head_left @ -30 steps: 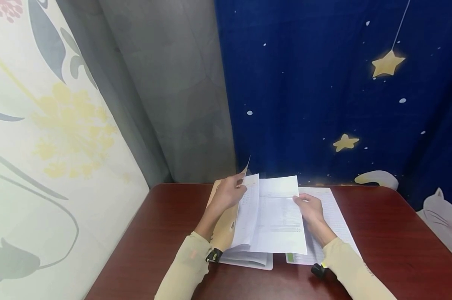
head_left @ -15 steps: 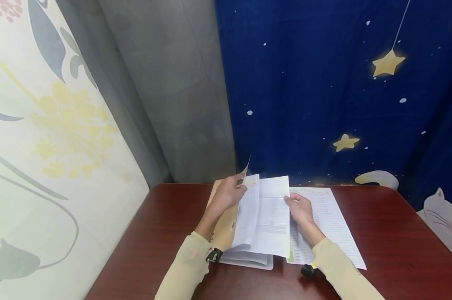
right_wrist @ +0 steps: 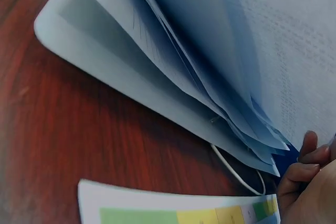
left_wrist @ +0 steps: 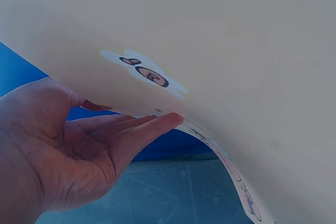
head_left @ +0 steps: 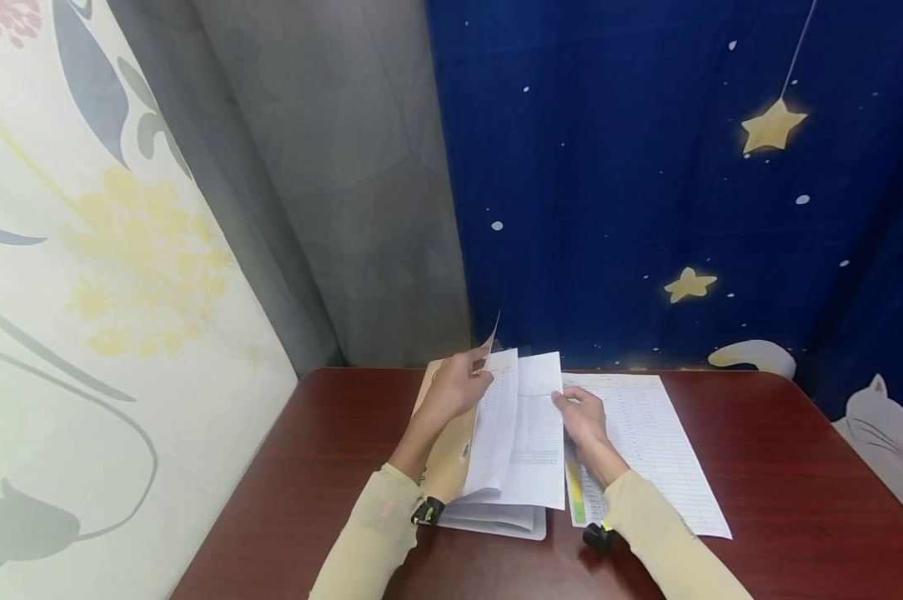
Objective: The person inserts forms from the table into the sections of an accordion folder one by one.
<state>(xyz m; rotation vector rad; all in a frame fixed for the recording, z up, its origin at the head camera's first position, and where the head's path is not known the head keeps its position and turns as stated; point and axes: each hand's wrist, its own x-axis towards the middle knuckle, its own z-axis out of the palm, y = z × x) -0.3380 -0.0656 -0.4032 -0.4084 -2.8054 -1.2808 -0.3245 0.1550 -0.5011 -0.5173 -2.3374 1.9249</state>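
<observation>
My left hand [head_left: 459, 387] holds up the beige cover of a folder [head_left: 447, 454] by its edge, thumb on one side and fingers on the other. Cartoon prints show on the cover [left_wrist: 236, 66] in the left wrist view. Inside, several printed sheets [head_left: 498, 425] lean against the raised cover. My right hand [head_left: 584, 417] pinches the right edge of a printed sheet [head_left: 539, 458], whose left part is hidden behind the leaning sheets. In the right wrist view, the fingers of my right hand [right_wrist: 310, 174] are at that sheet's edge, beside the folder's curved pages [right_wrist: 173, 51].
A printed table sheet [head_left: 664, 458] with a green and yellow strip lies to the right, partly under my right forearm. All of it rests on a dark red wooden table [head_left: 331, 467]. A grey and a blue starry curtain [head_left: 609, 167] hang behind, with a pale patterned one at left.
My right hand has moved left with the sheet, closer to the folder, uncovering more of the table sheet at right. My left hand and the raised cover have stayed in place.
</observation>
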